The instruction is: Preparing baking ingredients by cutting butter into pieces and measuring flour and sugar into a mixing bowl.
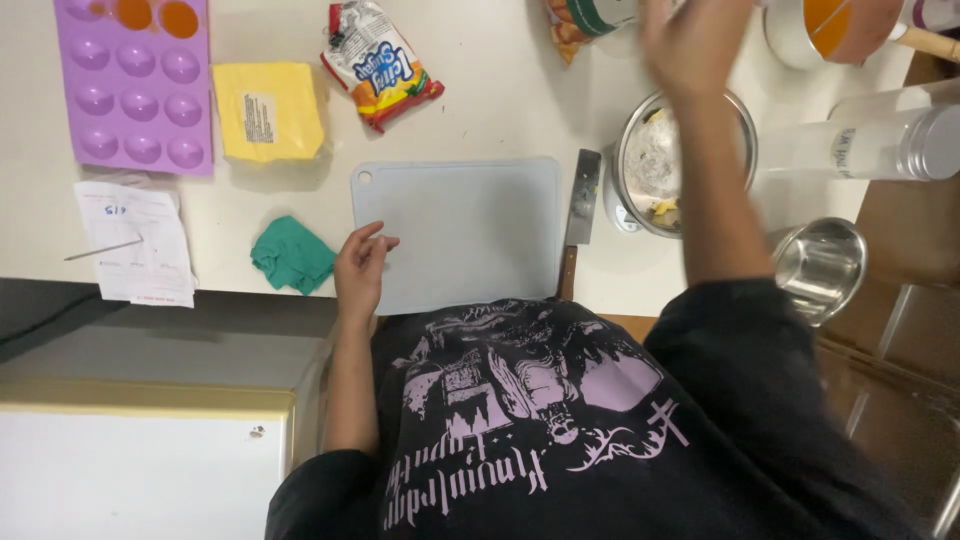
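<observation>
**Hands work either side of a cutting board**

The left hand (360, 268) rests, fingers loosely curled and empty, on the left edge of one grey cutting board (460, 232) at frame centre. The right hand (693, 40), blurred at upper right, hovers above one metal bowl (650, 165); its grip cannot be told. One cleaver (580, 215) lies lengthwise between board and bowl.

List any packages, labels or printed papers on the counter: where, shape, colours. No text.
Snack bag: top centre, crinkled pouch, white, red and yellow.
Yellow packet: left of the bag, flat square, small white label.
Paper slip: left edge of the counter, white rectangle with print.
Clear cylinder: far right, lying down, faint print, metal cap.
Can: top edge, green and white, mostly cut off.
</observation>
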